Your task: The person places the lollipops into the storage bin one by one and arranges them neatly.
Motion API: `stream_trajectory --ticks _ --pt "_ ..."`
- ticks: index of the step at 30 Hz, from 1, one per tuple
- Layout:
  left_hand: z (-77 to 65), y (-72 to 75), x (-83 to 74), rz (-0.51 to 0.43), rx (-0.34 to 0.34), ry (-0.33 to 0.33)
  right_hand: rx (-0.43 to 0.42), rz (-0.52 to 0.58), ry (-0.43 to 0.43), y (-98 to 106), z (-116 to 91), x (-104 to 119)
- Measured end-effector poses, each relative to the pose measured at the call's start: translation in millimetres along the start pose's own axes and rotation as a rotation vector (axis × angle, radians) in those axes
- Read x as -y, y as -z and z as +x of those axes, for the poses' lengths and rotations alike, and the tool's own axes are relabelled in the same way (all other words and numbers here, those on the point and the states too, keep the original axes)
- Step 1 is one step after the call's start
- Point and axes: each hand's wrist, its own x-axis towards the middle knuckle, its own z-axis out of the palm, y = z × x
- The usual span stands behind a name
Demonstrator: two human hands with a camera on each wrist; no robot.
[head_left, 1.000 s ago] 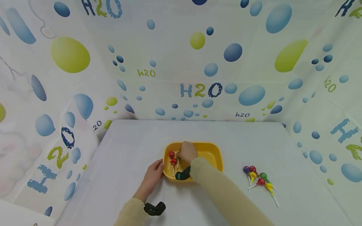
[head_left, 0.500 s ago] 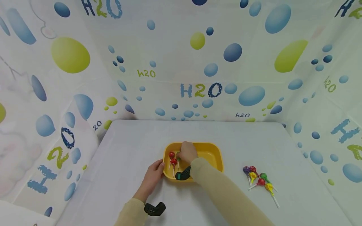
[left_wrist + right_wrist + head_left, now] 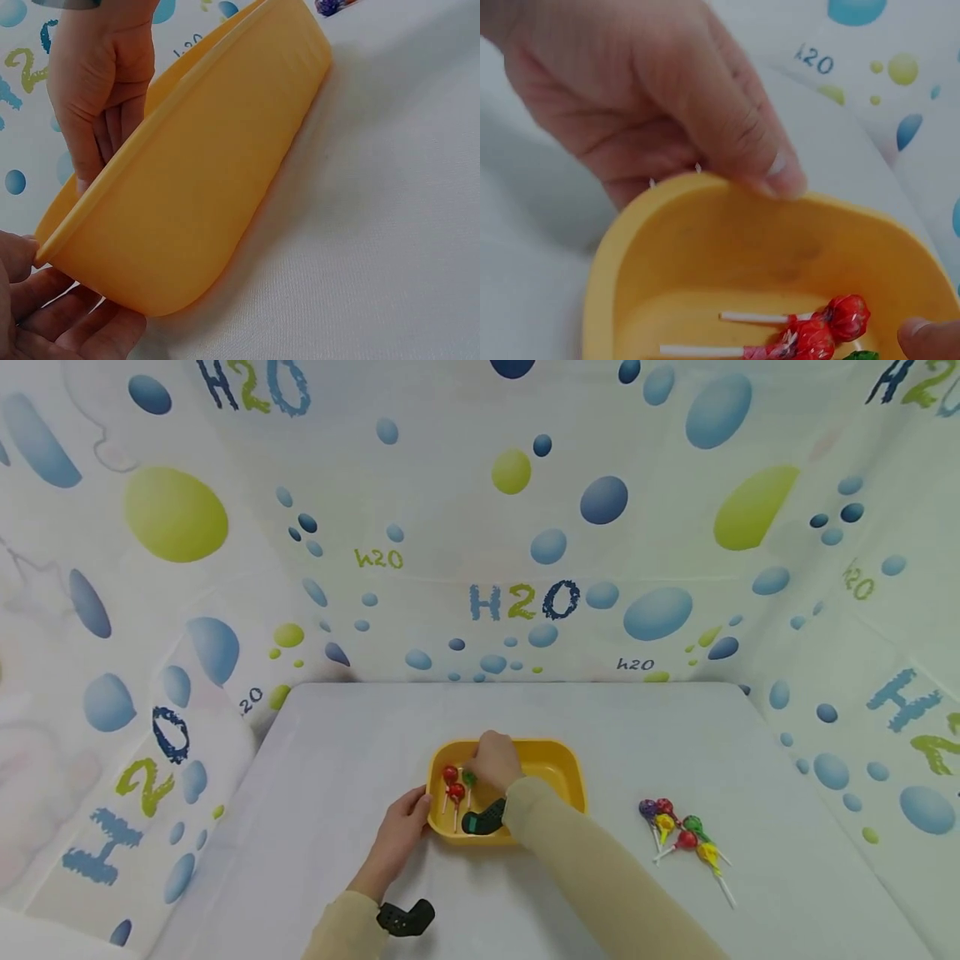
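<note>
A shallow yellow plastic tray [image 3: 557,777] stands on the white table. My left hand [image 3: 400,828] grips its left rim; the left wrist view shows the thumb over the rim and the fingers [image 3: 79,315] against the outer wall. Two red-wrapped lollipops [image 3: 455,792] lie at the tray's left end, sticks toward me. Beside them is a green lollipop [image 3: 469,777]. My right hand [image 3: 498,763] reaches down into the tray just behind the green one. In the right wrist view its fingertip [image 3: 928,341] stands a little apart from the green wrapper [image 3: 862,355].
To the right of the tray lies a loose pile of several lollipops, with purple, yellow [image 3: 708,853], green [image 3: 692,824] and red [image 3: 686,840] wrappers. A printed cloth [image 3: 450,527] with blue and green dots hangs behind the table.
The right hand has lifted slightly off the green lollipop, whose head shows more now. The left hand keeps its hold on the tray. The head view has shifted a little.
</note>
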Motion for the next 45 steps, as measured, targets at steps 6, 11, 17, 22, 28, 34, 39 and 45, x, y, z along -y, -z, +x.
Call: stream_trajectory --ticks 6,11,17,22,28,34,39,45 --pt "-2.3 -1.4 -2.8 0.005 0.013 -0.006 -0.024 0.072 0.001 8.5 -4.7 -4.0" --pt "-3.7 -0.7 -2.5 0.01 0.019 -0.006 -0.054 0.161 0.024 14.0 -9.5 -10.4" --pt "-3.3 -2.8 -2.2 0.007 0.045 -0.001 -0.026 0.38 0.032 24.1 -19.0 -24.8" --pt "-2.4 -4.1 -1.4 0.033 0.068 0.014 0.038 0.606 0.0 38.2 -30.0 -38.3" --pt "0.2 1.5 -3.9 0.067 0.092 0.035 0.009 0.743 -0.061 79.1 -46.3 -67.1" --pt "2.5 2.7 -6.2 0.093 0.125 0.051 -0.138 0.735 -0.162 143.9 -66.0 -136.8" --pt "5.2 4.5 -7.1 0.1 0.157 0.061 -0.246 0.646 -0.177 190.0 -88.9 -206.0" --pt "9.5 4.2 -5.9 0.122 0.189 0.069 -0.322 0.508 -0.255 216.6 -113.0 -260.8"
